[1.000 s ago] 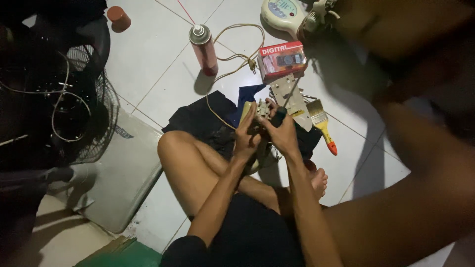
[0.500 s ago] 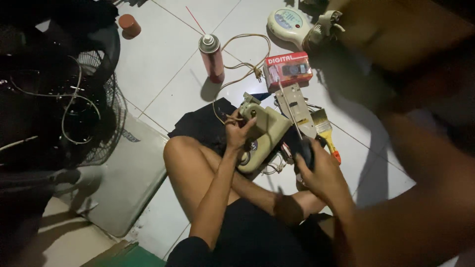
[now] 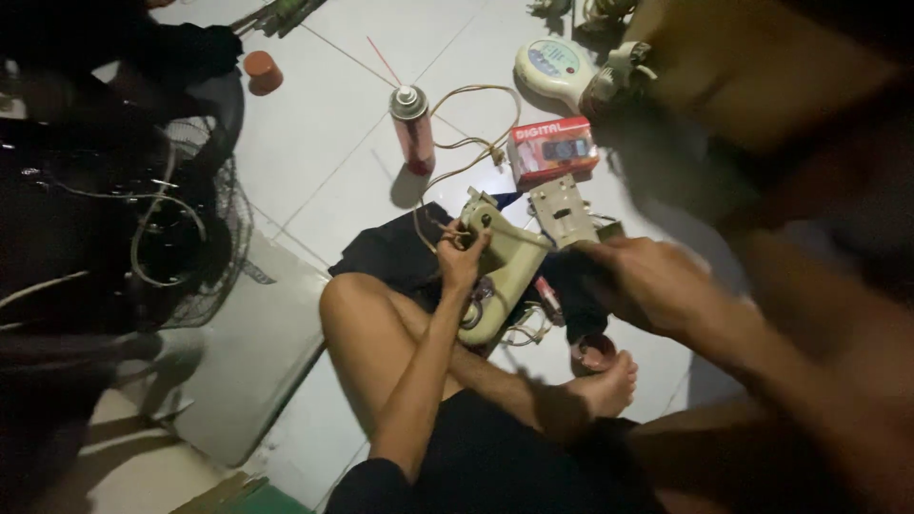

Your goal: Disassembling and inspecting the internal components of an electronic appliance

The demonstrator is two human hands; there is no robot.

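I sit on a tiled floor with one knee bent. My left hand (image 3: 462, 255) grips the upper end of a cream plastic housing (image 3: 505, 286) that leans against my leg, with thin wires at my fingers. Its beige cord (image 3: 476, 157) loops away toward the spray can. My right hand (image 3: 652, 281) hovers blurred just right of the housing, fingers curled, close to a grey metal plate (image 3: 562, 209). I cannot tell whether it holds anything. A dark cloth (image 3: 390, 252) lies under the housing.
A red spray can (image 3: 411, 128) and a red box (image 3: 552, 150) stand beyond the housing, with a white round device (image 3: 552, 67) farther back. A black fan grille (image 3: 181, 238) is at left beside a grey board (image 3: 257, 352). A small round cup (image 3: 595, 352) sits by my foot.
My right hand left the housing, swung out to the right and came back toward the grey plate. My left hand kept hold of the housing, which now stands more upright.
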